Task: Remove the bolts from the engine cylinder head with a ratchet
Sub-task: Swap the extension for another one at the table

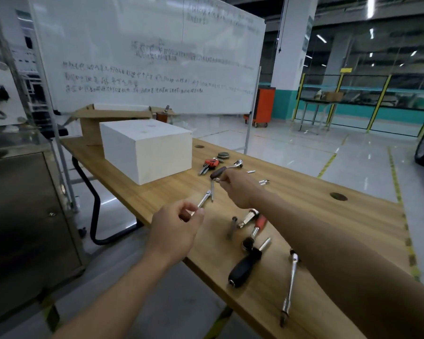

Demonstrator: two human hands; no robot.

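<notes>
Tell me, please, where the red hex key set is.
In the head view, the red hex key set lies on the table, just right of the white box, near the dark discs.

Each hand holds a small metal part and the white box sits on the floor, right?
No: head view shows the white box on the wooden table, not the floor. Left hand holds an extension bar, right hand a thin metal rod.
</notes>
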